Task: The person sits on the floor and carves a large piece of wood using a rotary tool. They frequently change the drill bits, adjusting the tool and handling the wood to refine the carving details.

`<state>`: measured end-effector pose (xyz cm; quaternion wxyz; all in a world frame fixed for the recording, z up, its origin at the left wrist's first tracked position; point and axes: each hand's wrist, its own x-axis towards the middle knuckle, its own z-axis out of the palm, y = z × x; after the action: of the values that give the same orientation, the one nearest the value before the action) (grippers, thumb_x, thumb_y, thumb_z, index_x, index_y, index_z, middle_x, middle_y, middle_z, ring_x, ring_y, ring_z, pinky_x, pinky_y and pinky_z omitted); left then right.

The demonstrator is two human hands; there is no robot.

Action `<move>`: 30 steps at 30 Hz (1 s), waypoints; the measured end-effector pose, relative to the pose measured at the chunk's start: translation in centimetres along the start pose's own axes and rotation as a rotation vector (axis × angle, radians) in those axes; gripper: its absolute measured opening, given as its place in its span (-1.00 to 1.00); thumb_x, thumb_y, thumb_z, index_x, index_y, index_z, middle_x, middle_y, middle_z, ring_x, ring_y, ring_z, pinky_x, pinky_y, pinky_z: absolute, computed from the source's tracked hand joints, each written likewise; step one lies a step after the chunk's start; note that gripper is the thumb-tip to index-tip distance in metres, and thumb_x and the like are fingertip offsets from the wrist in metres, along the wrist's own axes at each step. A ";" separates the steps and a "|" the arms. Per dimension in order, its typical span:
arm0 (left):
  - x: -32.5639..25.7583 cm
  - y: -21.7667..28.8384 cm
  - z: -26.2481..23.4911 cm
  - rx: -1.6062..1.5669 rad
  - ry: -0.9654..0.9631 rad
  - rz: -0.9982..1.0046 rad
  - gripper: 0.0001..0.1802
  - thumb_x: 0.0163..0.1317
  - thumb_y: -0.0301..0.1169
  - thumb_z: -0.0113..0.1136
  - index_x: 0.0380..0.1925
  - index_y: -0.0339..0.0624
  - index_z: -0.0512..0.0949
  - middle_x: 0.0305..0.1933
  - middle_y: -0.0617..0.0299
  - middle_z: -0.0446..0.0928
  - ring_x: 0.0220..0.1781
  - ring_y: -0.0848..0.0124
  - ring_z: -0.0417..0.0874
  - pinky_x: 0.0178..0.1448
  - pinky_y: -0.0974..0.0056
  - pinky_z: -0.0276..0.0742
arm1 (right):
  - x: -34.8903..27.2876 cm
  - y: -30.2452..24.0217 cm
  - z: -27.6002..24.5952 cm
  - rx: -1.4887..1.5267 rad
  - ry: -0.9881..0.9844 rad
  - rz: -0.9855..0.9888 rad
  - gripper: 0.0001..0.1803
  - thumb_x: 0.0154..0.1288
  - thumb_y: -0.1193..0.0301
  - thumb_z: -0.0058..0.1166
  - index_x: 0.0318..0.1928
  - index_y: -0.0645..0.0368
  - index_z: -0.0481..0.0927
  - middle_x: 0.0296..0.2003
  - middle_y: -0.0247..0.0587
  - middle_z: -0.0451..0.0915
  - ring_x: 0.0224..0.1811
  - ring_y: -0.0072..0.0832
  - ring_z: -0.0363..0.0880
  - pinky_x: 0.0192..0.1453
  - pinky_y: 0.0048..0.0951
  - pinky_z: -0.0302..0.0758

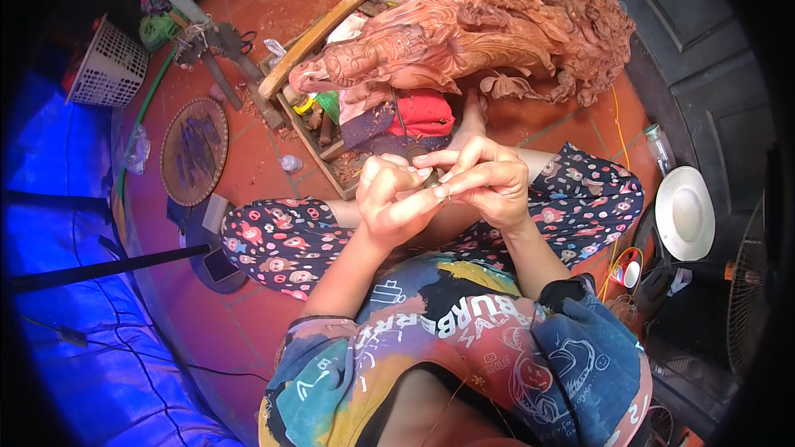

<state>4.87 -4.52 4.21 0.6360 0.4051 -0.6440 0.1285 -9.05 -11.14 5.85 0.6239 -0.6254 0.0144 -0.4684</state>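
My hands meet in front of my crossed legs, fingertips pinched together around a small, dark, brownish piece (432,177) that is mostly covered. My left hand (391,197) has its fingers curled and its thumb pressed in. From the other side, my right hand (497,180) closes its thumb and fingers on the same spot. Just beyond lies a long carved reddish wood figure (447,41), with flowing robes and a rougher, branching right end. A red cloth bundle (424,115) sits below its near side, close to my hands.
Left of the carving stands a wooden box (313,142) of tools, with a thick wooden bar (313,43) across it. A round woven tray (195,151) holds dark slim tools. At right lie a white hat (685,213) and a fan (748,290). Wood chips litter the tiles.
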 end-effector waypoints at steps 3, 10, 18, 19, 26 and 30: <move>0.1 -0.1 0.0 -0.003 -0.010 -0.006 -0.60 -0.25 -0.44 0.51 -0.32 0.13 0.60 -0.43 0.33 0.44 -0.41 0.38 0.41 -0.38 0.35 0.40 | 0.1 0.2 -0.1 0.000 0.003 -0.001 -0.72 -0.07 0.79 0.12 -0.31 0.28 0.70 -0.45 -0.28 0.46 -0.14 -0.15 0.62 0.12 0.00 0.52; 0.3 -0.3 -0.3 0.026 -0.069 0.046 -0.56 -0.13 -0.37 0.51 -0.23 0.02 0.49 -0.46 0.28 0.40 -0.42 0.37 0.38 -0.39 0.32 0.42 | 0.1 0.2 -0.1 0.018 0.012 0.006 -0.73 -0.07 0.78 0.14 -0.31 0.28 0.70 -0.45 -0.28 0.47 -0.15 -0.16 0.62 0.13 -0.01 0.52; 0.0 -0.3 -0.3 0.014 -0.063 0.032 -0.58 -0.13 -0.38 0.50 -0.26 0.02 0.50 -0.45 0.28 0.42 -0.42 0.36 0.39 -0.40 0.31 0.41 | 0.0 0.3 -0.1 0.008 0.012 0.012 -0.75 -0.05 0.76 0.14 -0.32 0.28 0.70 -0.44 -0.27 0.48 -0.18 -0.18 0.63 0.13 0.00 0.52; 0.0 -0.3 -0.3 0.005 -0.045 0.014 -0.59 -0.17 -0.40 0.50 -0.28 0.04 0.53 -0.45 0.29 0.43 -0.43 0.36 0.40 -0.39 0.31 0.40 | 0.0 0.3 -0.1 0.008 0.005 0.013 -0.77 -0.03 0.76 0.14 -0.32 0.28 0.70 -0.44 -0.27 0.48 -0.17 -0.18 0.63 0.12 -0.01 0.53; 0.8 -1.3 -0.9 -0.180 0.034 -0.243 -0.53 -0.21 -0.53 0.53 -0.31 -0.10 0.43 -0.44 0.32 0.37 -0.40 0.47 0.39 -0.25 0.40 0.38 | 0.6 0.5 1.5 0.255 0.290 0.171 -0.87 0.21 0.67 0.08 -0.23 0.30 0.59 -0.39 -0.22 0.54 -0.12 -0.18 0.64 0.00 -0.19 0.61; 1.3 -3.2 -2.5 -0.298 0.271 -0.633 -0.54 -0.21 -0.66 0.46 -0.30 -0.16 0.44 -0.35 0.33 0.39 -0.32 0.55 0.39 -0.18 0.44 0.37 | 2.1 0.0 1.3 0.522 0.390 0.431 -0.86 0.29 0.58 0.04 -0.14 0.27 0.55 -0.30 -0.17 0.62 -0.18 -0.28 0.67 -0.07 -0.30 0.63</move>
<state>9.10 -5.35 4.72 0.7757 0.4665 -0.4087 -0.1172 -7.12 -11.46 7.36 0.8317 -0.3274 0.1443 -0.4245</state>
